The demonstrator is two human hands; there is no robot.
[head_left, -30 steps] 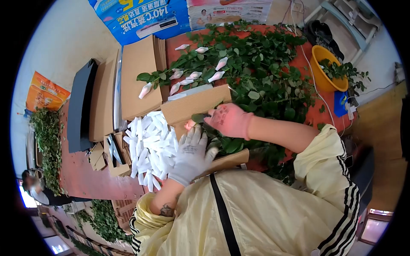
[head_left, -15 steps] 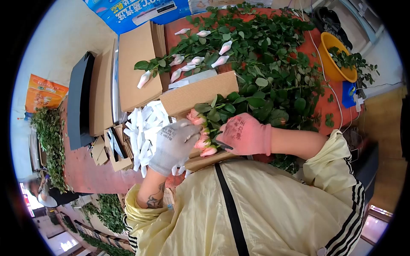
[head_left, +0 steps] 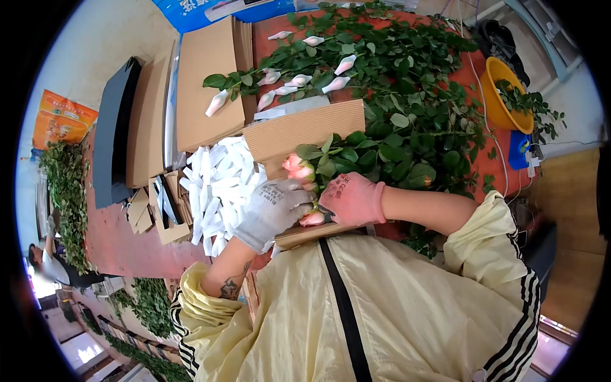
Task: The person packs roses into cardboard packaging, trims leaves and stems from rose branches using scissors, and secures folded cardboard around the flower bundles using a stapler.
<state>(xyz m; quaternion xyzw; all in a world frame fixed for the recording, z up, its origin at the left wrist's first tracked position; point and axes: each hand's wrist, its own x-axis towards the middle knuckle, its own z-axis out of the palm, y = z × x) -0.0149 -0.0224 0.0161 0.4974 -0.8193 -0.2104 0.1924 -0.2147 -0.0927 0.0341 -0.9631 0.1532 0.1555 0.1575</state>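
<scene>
Pink roses (head_left: 298, 168) lie in a row on corrugated cardboard close to my body, their leafy stems pointing right. My left hand (head_left: 275, 207), in a grey-white glove, is bent over the middle of the row, its fingers closed around a rose head. Touching its fingertips, my right hand (head_left: 351, 198) in a pink glove is curled at the base of the lower rose (head_left: 312, 219), closed on it just below the head. The fingertips of the right hand are partly hidden. A pile of white paper strips (head_left: 219, 184) lies left of my left hand.
A corrugated cardboard flap (head_left: 305, 129) stands behind the roses. Beyond it lie leafy stems (head_left: 407, 83) with white-wrapped buds (head_left: 336, 84). Cardboard sheets (head_left: 207, 83) are stacked at back left. A yellow basin (head_left: 503, 95) and white cable stand right. Another person (head_left: 54, 267) is far left.
My left hand has moved right over the roses and now meets my right hand, which has shifted slightly left. More of the white strips shows. The camera view has shifted a little.
</scene>
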